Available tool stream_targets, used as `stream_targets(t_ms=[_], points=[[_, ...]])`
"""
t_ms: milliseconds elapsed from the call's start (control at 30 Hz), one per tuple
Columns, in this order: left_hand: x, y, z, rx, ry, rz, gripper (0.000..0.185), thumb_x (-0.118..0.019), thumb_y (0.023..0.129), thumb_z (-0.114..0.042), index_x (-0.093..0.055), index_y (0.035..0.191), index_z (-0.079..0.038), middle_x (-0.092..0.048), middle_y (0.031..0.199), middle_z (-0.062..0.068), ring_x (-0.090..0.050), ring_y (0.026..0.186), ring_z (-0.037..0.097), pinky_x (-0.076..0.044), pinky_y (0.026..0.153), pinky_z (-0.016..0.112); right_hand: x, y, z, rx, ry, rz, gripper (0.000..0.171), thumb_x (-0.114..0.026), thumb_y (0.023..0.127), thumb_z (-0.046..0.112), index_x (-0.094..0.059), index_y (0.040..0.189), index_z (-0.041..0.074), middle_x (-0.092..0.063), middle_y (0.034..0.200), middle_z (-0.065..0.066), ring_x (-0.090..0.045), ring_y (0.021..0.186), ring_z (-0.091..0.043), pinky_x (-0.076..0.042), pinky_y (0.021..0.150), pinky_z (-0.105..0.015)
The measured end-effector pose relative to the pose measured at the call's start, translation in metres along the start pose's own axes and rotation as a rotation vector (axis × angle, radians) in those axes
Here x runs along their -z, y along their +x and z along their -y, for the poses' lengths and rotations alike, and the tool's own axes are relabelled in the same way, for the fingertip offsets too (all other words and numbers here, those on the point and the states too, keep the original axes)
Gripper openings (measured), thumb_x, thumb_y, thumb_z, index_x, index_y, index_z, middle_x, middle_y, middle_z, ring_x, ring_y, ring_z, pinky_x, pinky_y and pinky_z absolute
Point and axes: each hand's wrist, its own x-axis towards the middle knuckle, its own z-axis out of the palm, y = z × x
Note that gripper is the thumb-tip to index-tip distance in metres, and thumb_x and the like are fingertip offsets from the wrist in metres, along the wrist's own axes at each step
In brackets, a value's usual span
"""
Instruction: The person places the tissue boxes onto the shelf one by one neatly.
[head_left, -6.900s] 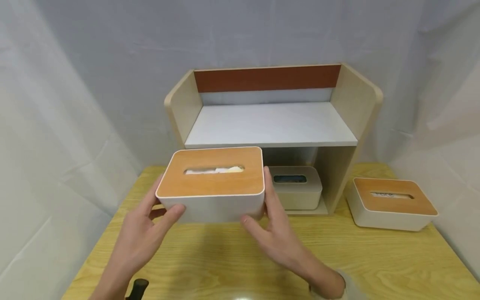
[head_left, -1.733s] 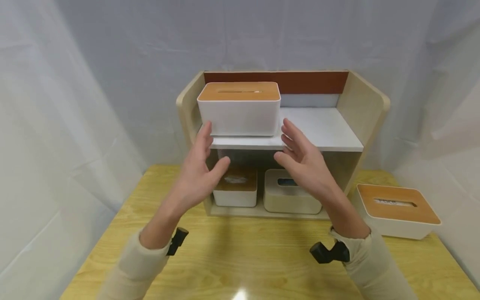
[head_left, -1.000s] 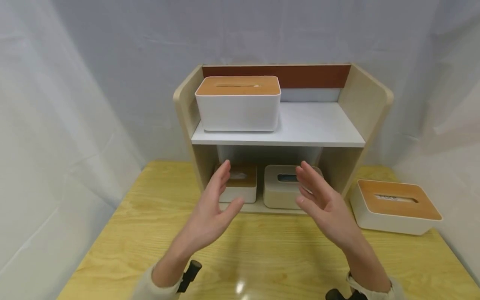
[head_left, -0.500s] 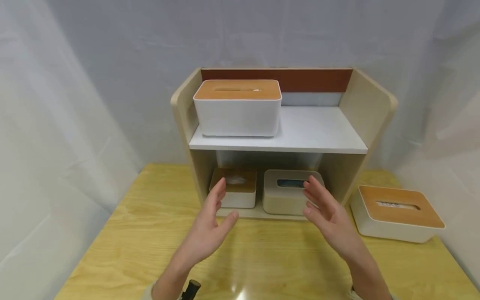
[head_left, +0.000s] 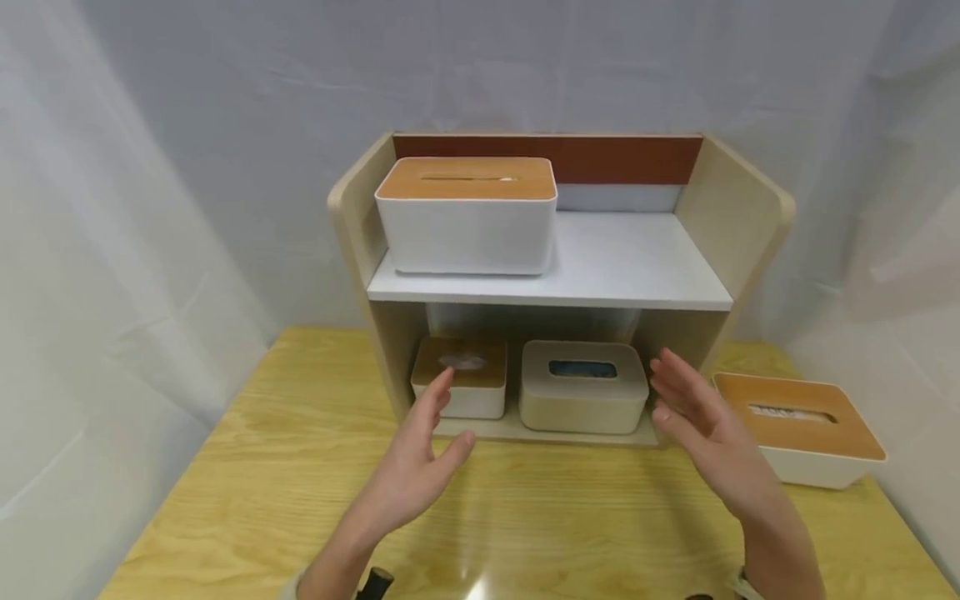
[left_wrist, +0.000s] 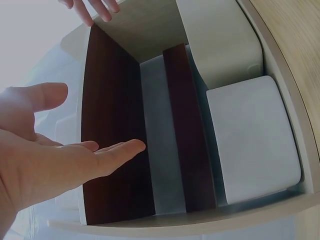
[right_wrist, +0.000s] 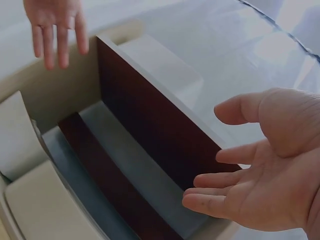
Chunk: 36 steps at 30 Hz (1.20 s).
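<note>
Both hands hold nothing, with fingers extended and thumbs apart. My left hand (head_left: 416,471) hovers in front of the small white tissue box with a wooden lid (head_left: 476,402) on the shelf unit's lower level. Beside it stands a beige tissue box (head_left: 581,410) with a dark slot. My right hand (head_left: 720,450) is between that one and a wood-lidded tissue box (head_left: 821,417) on the table, overlapping its left side in the head view. A large white tissue box (head_left: 468,237) sits at the upper shelf's left. In the right wrist view the right hand (right_wrist: 270,170) shows its palm, touching nothing.
A two-level shelf unit (head_left: 555,302) with pale side panels and a reddish-brown back strip (head_left: 615,158) stands at the back of the wooden table (head_left: 292,467). White-grey sheeting (head_left: 172,275) hangs behind and at both sides.
The large tissue box, held in both hands in the oldest frame, now stands on the upper shelf, released. Both hands have since drawn down and back; the right has shifted rightward towards the table's tissue box.
</note>
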Motion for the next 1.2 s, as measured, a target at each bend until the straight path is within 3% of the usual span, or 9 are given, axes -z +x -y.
stream_targets(t_ms=[200, 733, 933, 1100, 1200], points=[[-0.004, -0.001, 0.001, -0.043, 0.021, -0.004, 0.073, -0.064, 0.096, -0.012, -0.024, 0.157, -0.013, -0.029, 0.159, 0.012, -0.032, 0.143, 0.034, -0.030, 0.115, 0.055, 0.016, -0.005, -0.003, 0.039, 0.027, -0.014, 0.060, -0.050, 0.102, 0.001, -0.027, 0.157, 0.007, -0.043, 0.149, 0.010, -0.044, 0.131, 0.005, -0.043, 0.097, -0.011], [-0.016, -0.002, 0.003, -0.054, 0.072, 0.051, 0.071, -0.065, 0.096, -0.015, -0.028, 0.156, -0.011, -0.034, 0.158, 0.010, -0.038, 0.140, 0.032, -0.032, 0.114, 0.053, 0.044, -0.015, -0.013, -0.030, -0.075, -0.067, 0.055, -0.049, 0.103, 0.004, -0.031, 0.155, 0.004, -0.043, 0.151, 0.000, -0.043, 0.129, 0.005, -0.041, 0.095, -0.007], [-0.029, -0.005, 0.003, -0.036, 0.078, 0.118, 0.070, -0.063, 0.098, -0.022, -0.027, 0.157, -0.016, -0.033, 0.158, 0.004, -0.037, 0.141, 0.028, -0.034, 0.113, 0.054, 0.060, -0.015, -0.018, -0.019, -0.077, -0.154, 0.053, -0.051, 0.102, 0.003, -0.037, 0.153, 0.007, -0.049, 0.141, 0.014, -0.045, 0.126, 0.004, -0.040, 0.092, -0.006], [-0.046, -0.004, -0.003, -0.075, 0.125, 0.214, 0.068, -0.060, 0.099, -0.030, -0.025, 0.157, -0.019, -0.034, 0.157, 0.005, -0.038, 0.140, 0.028, -0.037, 0.109, 0.056, 0.073, -0.020, -0.026, 0.003, 0.066, -0.199, 0.050, -0.050, 0.101, -0.002, -0.041, 0.150, 0.005, -0.053, 0.137, 0.012, -0.046, 0.126, 0.000, -0.039, 0.093, -0.006], [-0.059, -0.001, -0.011, -0.103, 0.129, 0.276, 0.068, -0.059, 0.099, -0.031, -0.024, 0.157, -0.020, -0.035, 0.156, 0.005, -0.039, 0.139, 0.026, -0.038, 0.110, 0.054, 0.080, -0.024, -0.028, 0.004, 0.075, -0.220, 0.049, -0.049, 0.101, -0.002, -0.042, 0.150, 0.005, -0.053, 0.137, 0.012, -0.046, 0.125, -0.001, -0.038, 0.093, -0.006]])
